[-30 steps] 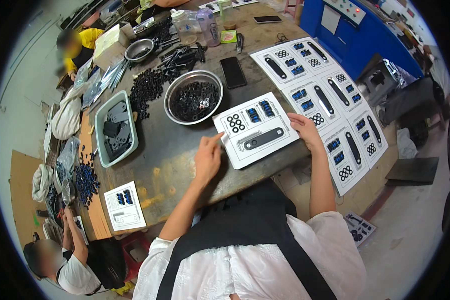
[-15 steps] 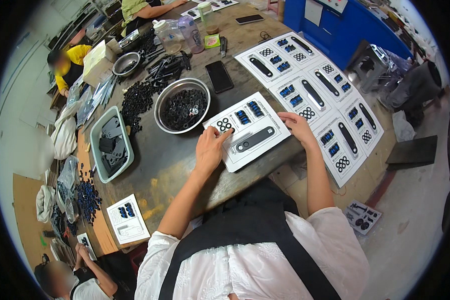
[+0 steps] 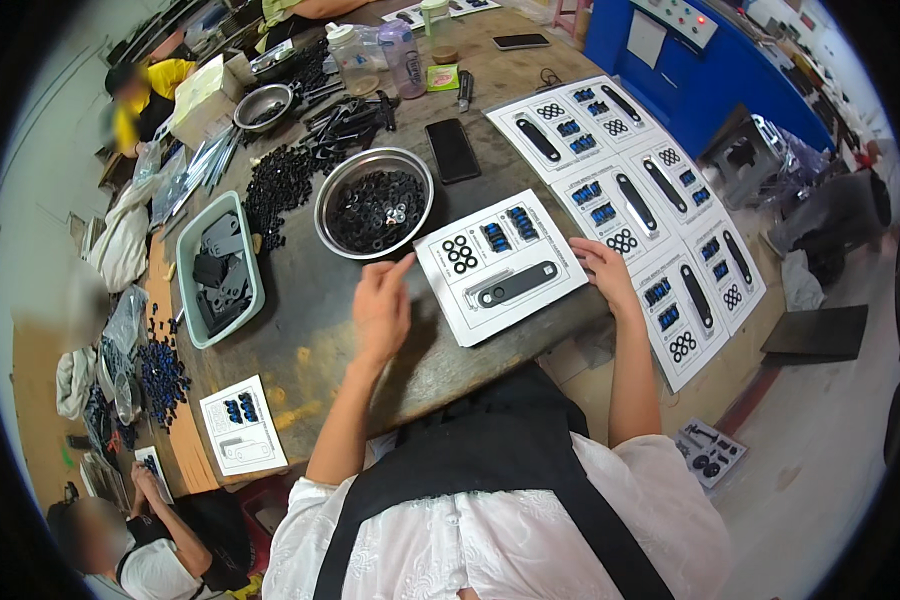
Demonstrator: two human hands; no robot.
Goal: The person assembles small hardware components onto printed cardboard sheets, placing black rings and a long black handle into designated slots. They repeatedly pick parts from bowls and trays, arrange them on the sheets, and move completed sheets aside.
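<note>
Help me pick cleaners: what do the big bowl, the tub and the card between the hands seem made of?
Big bowl: metal, probably steel, polished; its rim shines.
Tub: likely plastic, smooth; evenly pale green, with rounded corners.
Card: paper or board, apparently matte; white printed face, no glare.

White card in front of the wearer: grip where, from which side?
The card is probably best pinched by its right margin, from the right: it lies flat, with parts on its face but that border free. The right hand is at that edge.
</note>
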